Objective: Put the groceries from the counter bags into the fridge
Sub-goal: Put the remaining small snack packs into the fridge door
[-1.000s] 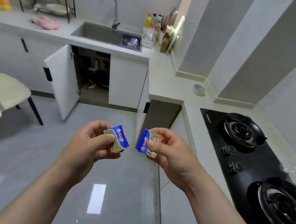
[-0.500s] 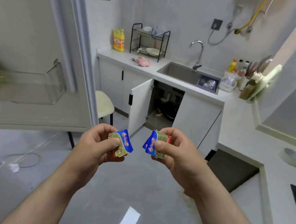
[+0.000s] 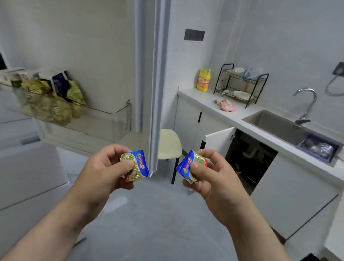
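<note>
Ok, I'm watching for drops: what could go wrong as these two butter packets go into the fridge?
The left hand pinches the left butter packet and the right hand the right butter packet between thumb and fingers, so either might slip. The door shelf already holds a heap of foil packets at one end; adding these on top could topple some.

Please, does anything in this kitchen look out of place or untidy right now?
The cupboard door under the sink stands open, showing pipes. A pink cloth lies crumpled on the counter. The left hand and right hand hold butter packets; nothing looks spilled.
</note>
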`<control>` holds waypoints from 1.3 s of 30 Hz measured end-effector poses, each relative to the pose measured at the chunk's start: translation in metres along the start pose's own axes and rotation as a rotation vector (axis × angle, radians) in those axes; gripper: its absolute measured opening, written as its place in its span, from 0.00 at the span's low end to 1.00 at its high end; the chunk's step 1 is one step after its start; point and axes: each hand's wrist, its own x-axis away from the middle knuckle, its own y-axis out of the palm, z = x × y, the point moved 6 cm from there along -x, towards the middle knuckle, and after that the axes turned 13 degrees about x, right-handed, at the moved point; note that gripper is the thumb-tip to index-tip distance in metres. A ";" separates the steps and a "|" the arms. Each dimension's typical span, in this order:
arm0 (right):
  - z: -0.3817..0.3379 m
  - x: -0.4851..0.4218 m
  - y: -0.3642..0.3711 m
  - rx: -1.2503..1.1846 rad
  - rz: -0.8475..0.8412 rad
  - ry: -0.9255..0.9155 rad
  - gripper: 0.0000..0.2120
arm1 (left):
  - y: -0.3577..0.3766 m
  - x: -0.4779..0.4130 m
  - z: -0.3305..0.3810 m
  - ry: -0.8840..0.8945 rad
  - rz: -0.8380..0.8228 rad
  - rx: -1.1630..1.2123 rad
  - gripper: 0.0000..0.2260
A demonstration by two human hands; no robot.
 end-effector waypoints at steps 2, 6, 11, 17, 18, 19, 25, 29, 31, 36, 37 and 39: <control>0.000 -0.010 0.011 -0.011 -0.050 0.008 0.15 | -0.011 0.002 0.010 0.026 0.042 -0.012 0.10; -0.008 -0.030 0.040 -0.018 -0.127 -0.019 0.14 | -0.034 0.002 0.036 0.085 0.119 -0.041 0.11; -0.022 -0.052 0.075 0.001 -0.212 -0.060 0.11 | -0.059 -0.005 0.069 0.147 0.172 -0.064 0.13; -0.040 -0.075 0.106 0.019 -0.247 -0.101 0.14 | -0.086 -0.029 0.105 0.246 0.181 -0.063 0.09; -0.042 -0.080 0.111 0.031 -0.247 -0.111 0.14 | -0.091 -0.036 0.112 0.262 0.180 -0.063 0.09; -0.046 -0.084 0.114 0.048 -0.244 -0.123 0.14 | -0.096 -0.043 0.119 0.280 0.170 -0.061 0.09; -0.065 -0.119 0.146 0.164 -0.179 -0.240 0.09 | -0.124 -0.095 0.160 0.336 0.015 -0.059 0.26; -0.072 -0.141 0.173 0.285 -0.028 -0.279 0.07 | -0.146 -0.138 0.171 0.325 -0.034 -0.123 0.06; -0.075 -0.152 0.182 0.379 0.052 -0.266 0.10 | -0.149 -0.154 0.175 0.324 -0.077 -0.205 0.06; -0.081 -0.176 0.204 0.701 0.182 -0.174 0.09 | -0.158 -0.186 0.185 0.361 -0.218 -0.262 0.09; -0.081 -0.180 0.207 0.757 0.194 -0.149 0.08 | -0.163 -0.192 0.187 0.373 -0.229 -0.258 0.09; -0.080 -0.188 0.217 0.849 0.196 -0.083 0.07 | -0.171 -0.202 0.190 0.371 -0.262 -0.262 0.08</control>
